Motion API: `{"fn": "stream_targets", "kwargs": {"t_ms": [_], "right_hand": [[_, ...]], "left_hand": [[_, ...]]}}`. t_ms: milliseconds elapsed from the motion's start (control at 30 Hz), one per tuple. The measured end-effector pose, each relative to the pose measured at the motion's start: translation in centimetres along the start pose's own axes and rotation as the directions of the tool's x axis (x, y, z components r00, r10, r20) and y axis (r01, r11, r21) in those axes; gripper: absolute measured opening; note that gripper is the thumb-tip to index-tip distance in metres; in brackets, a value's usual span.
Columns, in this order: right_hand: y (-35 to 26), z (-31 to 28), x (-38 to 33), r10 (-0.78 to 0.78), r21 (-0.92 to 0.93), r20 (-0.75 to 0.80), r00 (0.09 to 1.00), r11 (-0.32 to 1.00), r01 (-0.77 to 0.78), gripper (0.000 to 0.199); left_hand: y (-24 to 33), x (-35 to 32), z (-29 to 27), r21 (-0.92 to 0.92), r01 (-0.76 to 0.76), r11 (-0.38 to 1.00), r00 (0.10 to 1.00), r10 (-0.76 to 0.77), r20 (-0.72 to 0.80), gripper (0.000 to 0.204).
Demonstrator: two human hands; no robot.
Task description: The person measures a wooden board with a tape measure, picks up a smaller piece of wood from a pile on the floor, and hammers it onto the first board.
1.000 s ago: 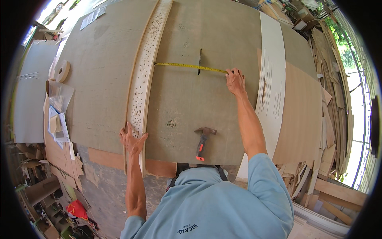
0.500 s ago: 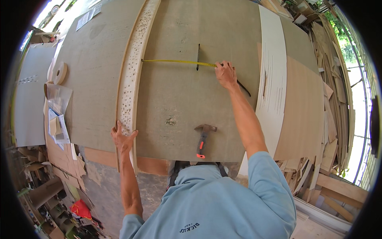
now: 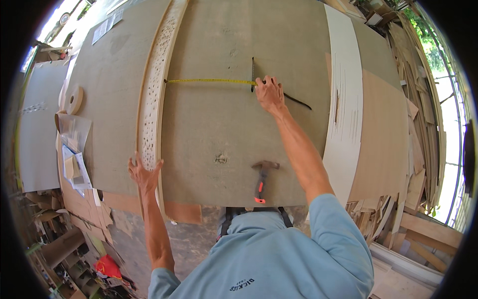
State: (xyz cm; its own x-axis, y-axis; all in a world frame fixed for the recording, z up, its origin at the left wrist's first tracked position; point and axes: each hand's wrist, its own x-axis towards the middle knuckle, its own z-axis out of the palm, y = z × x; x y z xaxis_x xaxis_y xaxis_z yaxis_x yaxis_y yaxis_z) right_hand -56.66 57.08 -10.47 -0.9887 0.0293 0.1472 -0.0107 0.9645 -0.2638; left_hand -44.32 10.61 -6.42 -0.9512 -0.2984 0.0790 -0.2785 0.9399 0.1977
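Note:
A long pale strip of wood [image 3: 152, 117], dotted with many small holes or pits, lies lengthwise on a large grey-brown panel [image 3: 209, 119]. My left hand [image 3: 145, 174] spans its near part, thumb at the right edge and fingers at the left. My right hand [image 3: 270, 94] is closed around a tape measure whose case is mostly hidden; a black strap trails from it. The yellow tape blade [image 3: 209, 80] runs left to the strip's right edge. Beside my fingers a narrow dark strip [image 3: 252, 70] lies under the blade. A claw hammer [image 3: 262, 182] rests near the panel's front edge.
A white board [image 3: 346, 99] with dark slits lies to the right, beside plain plywood [image 3: 381, 139]. Scrap boards [image 3: 418, 114] are stacked at far right. On the left are a tape roll [image 3: 74, 99], papers and clear plastic [image 3: 77, 132].
The pitted strip has shifted left across the panel with my left hand on it. My right hand and the tape measure have moved left too, with the blade about as far out.

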Motion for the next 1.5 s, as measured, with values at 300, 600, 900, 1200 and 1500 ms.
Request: {"fn": "stream_targets", "kwargs": {"t_ms": [300,600,900,1200,1500], "right_hand": [[-0.4,-1.1,0.9,-0.014,-0.013,0.049,0.999,1.000,0.014,0.022],[-0.4,-1.1,0.6,-0.002,0.039,0.075,0.997,0.999,-0.001,0.021],[6.3,-1.8,-2.6,0.092,-0.013,-0.049,0.995,0.996,-0.093,0.029],[13.0,-3.8,-6.1,0.159,-0.057,-0.105,0.982,0.984,-0.166,0.025],[12.0,-3.0,-6.1,0.183,-0.046,-0.172,0.968,0.980,-0.193,0.023]], "left_hand": [[17.4,14.6,5.0,-0.164,-0.694,0.701,0.719,0.686,-0.107,0.044],[21.8,19.2,10.2,-0.156,-0.816,0.557,0.563,0.827,0.004,0.020],[21.8,19.8,10.1,-0.118,-0.824,0.554,0.552,0.832,0.052,0.025],[21.3,19.3,9.6,-0.091,-0.779,0.621,0.612,0.784,0.106,0.026],[9.7,8.9,5.4,-0.115,-0.307,0.945,0.949,0.296,-0.107,0.088]]}}
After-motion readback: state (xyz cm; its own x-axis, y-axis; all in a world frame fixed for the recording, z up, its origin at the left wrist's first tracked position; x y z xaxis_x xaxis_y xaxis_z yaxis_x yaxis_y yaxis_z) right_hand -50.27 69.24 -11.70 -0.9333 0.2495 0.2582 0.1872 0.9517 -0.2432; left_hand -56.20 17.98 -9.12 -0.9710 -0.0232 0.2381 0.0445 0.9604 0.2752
